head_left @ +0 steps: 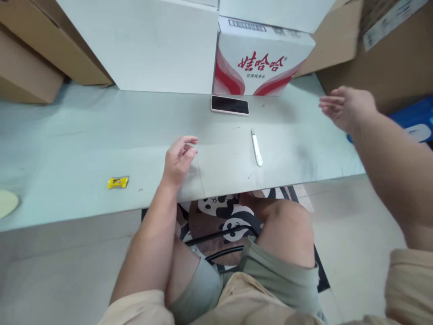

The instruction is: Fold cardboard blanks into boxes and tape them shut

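My left hand [181, 157] hovers at the front part of the table, its fingers loosely bent and apart from the thumb, with nothing in it. Out to the right, my right hand [348, 107] is raised above the table's right end, fingers stretched out and holding nothing. Between the two hands lies a slim white utility knife [256, 149], its metal tip pointing away from me. Behind it, a phone [230, 105] with a dark screen rests flat near the boxes. To the left of my left hand is a small yellow wrapped candy [118, 182].
A white-and-red carton [264, 63] and a large white box [162, 49] stand along the back of the pale table [84, 135]. Brown cardboard boxes [29, 67] flank them. A blue package [414, 119] sits at far right. A pale round object [7, 203] lies at the left edge.
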The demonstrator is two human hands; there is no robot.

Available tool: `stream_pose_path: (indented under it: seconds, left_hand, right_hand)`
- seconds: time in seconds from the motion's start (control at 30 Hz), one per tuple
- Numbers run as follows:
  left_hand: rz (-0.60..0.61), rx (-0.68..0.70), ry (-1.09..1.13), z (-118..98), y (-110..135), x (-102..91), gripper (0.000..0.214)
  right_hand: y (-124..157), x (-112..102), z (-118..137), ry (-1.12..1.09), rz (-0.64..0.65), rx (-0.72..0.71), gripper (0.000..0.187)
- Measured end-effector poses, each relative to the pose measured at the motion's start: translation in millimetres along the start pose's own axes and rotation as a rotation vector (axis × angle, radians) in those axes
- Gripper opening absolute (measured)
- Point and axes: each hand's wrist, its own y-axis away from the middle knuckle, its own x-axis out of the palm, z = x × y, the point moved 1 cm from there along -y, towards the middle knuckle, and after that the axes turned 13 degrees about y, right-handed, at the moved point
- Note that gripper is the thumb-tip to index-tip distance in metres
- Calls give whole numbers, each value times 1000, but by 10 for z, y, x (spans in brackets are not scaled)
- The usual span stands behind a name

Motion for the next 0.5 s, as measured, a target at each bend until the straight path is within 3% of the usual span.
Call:
stream_pose_path:
  seconds: [0.07,0.2,0.33,0.5]
  left_hand:
    - [3,11,13,-30,-6,1,31]
    - [-12,23,35,-109,9,-21,30]
    - [-42,50,48,-196,82,-76,33]
    - [-107,53,75,-327,213,-255,32]
  right_hand:
    - [224,281,74,24,-7,114,26]
    - [794,862,243,158,119,227,25]
    - [1106,1347,506,433,260,209,43]
    - [1216,1788,868,737,299,96,58]
